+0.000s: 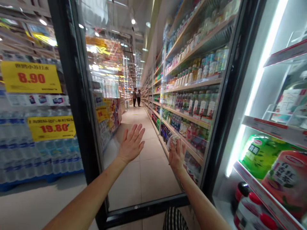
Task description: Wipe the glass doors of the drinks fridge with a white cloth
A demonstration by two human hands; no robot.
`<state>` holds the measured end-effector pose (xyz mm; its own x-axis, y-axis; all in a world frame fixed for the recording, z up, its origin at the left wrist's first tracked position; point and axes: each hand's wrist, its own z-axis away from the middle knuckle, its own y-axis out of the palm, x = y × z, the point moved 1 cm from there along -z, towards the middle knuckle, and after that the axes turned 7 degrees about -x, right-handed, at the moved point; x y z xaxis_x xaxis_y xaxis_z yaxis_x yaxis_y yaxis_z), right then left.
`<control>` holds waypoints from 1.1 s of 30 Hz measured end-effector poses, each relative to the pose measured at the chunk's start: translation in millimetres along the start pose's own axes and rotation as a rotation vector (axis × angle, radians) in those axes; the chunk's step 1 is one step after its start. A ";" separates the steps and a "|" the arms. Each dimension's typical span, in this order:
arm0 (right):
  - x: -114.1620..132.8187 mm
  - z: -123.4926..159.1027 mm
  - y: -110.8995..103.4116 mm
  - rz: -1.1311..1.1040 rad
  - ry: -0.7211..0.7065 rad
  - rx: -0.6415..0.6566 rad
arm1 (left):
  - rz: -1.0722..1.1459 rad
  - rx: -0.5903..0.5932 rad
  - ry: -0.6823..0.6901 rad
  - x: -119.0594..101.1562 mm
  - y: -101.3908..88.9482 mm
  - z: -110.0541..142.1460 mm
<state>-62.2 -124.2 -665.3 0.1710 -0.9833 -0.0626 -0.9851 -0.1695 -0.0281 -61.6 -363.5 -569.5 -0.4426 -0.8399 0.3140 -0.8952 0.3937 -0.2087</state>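
Observation:
A glass door (124, 188) in a black frame stands in front of me. My left hand (131, 143) lies flat against the pane with its fingers spread, holding nothing. Lower on the right side of the pane, my right hand (177, 156) presses a crumpled whitish cloth (172, 140) to the glass. Its fingers partly cover the cloth, so I cannot see its full shape.
Lit cooler shelves (263, 123) with green and red drink packs (285, 179) stand at the right. Stacked bottled water (35, 156) with yellow price signs (31, 77) is at the left. Through the glass show an aisle, shelved bottles and two people (136, 97) far off.

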 end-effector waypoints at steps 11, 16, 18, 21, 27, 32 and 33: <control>-15.9 -26.7 -0.7 0.033 0.191 -0.070 | -0.024 -0.001 0.007 -0.5 1.3 0.9; -29.5 -19.2 -3.2 0.028 0.071 -0.009 | -0.028 -0.001 0.016 0.1 0.2 0.7; -54.3 -25.8 -7.4 0.081 0.213 -0.051 | -0.034 0.007 0.016 -0.1 -0.8 0.1; -74.0 -41.5 -10.6 0.111 0.450 -0.120 | -0.031 0.002 0.010 -0.7 -1.4 -0.5; -17.4 -61.5 0.6 -0.002 0.113 -0.082 | -0.025 -0.016 0.007 -1.1 1.4 0.6; -44.4 -66.2 -2.4 0.034 0.132 -0.097 | -0.029 -0.011 0.014 0.1 0.3 0.1; -60.1 -68.2 -4.7 0.055 0.227 -0.103 | -0.029 -0.011 0.015 0.2 -0.2 -0.1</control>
<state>-69.0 -68.8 -593.3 0.1201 -0.9790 0.1646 -0.9914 -0.1095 0.0720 -61.6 -363.7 -569.3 -0.4172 -0.8454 0.3336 -0.9082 0.3736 -0.1889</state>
